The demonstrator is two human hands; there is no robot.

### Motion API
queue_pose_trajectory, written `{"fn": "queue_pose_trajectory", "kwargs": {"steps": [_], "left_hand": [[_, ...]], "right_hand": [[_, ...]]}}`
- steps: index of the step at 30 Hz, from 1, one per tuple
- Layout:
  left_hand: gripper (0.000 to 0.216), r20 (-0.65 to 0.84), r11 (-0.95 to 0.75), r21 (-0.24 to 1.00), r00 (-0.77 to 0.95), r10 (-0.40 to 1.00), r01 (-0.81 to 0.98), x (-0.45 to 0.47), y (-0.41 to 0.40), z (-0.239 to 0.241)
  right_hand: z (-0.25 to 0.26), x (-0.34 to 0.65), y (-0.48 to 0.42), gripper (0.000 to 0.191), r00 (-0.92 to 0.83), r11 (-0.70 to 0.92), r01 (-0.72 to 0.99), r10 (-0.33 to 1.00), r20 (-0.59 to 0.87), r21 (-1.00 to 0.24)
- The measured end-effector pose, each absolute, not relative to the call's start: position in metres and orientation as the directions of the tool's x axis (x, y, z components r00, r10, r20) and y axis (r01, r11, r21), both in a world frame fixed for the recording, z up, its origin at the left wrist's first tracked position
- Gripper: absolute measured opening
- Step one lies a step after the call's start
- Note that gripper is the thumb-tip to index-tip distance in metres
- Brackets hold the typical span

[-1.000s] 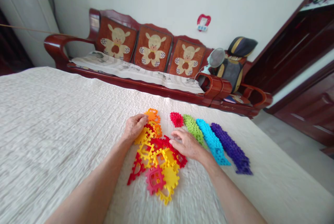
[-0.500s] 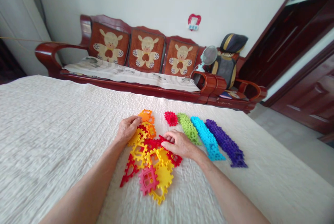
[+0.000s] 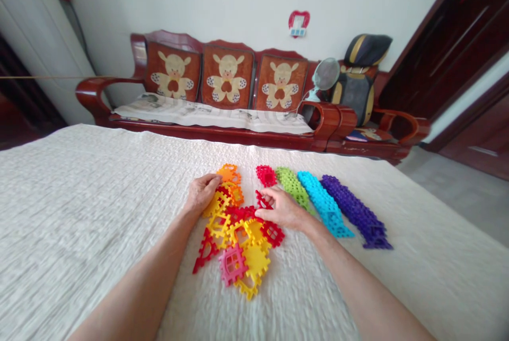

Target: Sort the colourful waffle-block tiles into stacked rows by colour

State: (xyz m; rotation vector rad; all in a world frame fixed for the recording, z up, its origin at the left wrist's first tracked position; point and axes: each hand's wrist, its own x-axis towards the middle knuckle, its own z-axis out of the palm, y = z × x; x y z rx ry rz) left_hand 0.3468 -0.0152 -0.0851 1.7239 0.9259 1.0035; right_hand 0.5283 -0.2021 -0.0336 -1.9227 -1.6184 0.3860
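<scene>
A loose pile of red, yellow, orange and pink plastic interlocking tiles (image 3: pixel 238 240) lies on a cream bedspread (image 3: pixel 79 213). My left hand (image 3: pixel 202 193) rests on the pile's upper left edge, fingers curled over yellow and orange tiles. My right hand (image 3: pixel 284 208) pinches a red tile (image 3: pixel 263 200) lifted slightly at the pile's right side. Beyond it lie sorted rows: a small red stack (image 3: pixel 266 175), a green row (image 3: pixel 292 187), a blue row (image 3: pixel 324 204) and a purple row (image 3: pixel 356 213).
A dark wooden bench (image 3: pixel 246 129) with bear-print cushions stands behind the bed. A small fan (image 3: pixel 326 76) and a bag (image 3: pixel 358 84) sit at its right end. A dark wooden door (image 3: pixel 457 54) is at the right.
My right hand has closed on a red tile and raised it off the pile toward the red stack. The left hand has stayed on the pile. The camera view shifted slightly.
</scene>
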Motion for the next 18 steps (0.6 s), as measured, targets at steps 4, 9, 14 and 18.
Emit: {"fn": "queue_pose_trajectory", "kwargs": {"steps": [4, 9, 14, 18], "left_hand": [[0.041, 0.229, -0.312, 0.936, 0.388, 0.893, 0.166, 0.347, -0.015, -0.085], [0.039, 0.217, -0.295, 0.943, 0.383, 0.898, 0.158, 0.347, -0.015, -0.084], [0.040, 0.207, -0.294, 0.941, 0.404, 0.891, 0.167, 0.347, -0.016, -0.085], [0.038, 0.207, -0.299, 0.938, 0.408, 0.889, 0.175, 0.346, -0.017, -0.084]], "right_hand": [[-0.031, 0.525, -0.202, 0.044, 0.225, -0.089, 0.850, 0.953, 0.204, -0.520], [-0.024, 0.517, -0.206, 0.027, 0.198, -0.083, 0.874, 0.960, 0.196, -0.478], [-0.029, 0.518, -0.205, 0.035, 0.195, -0.082, 0.849, 0.967, 0.165, -0.522], [-0.027, 0.526, -0.201, 0.027, 0.220, -0.038, 0.881, 0.916, 0.336, -0.471]]}}
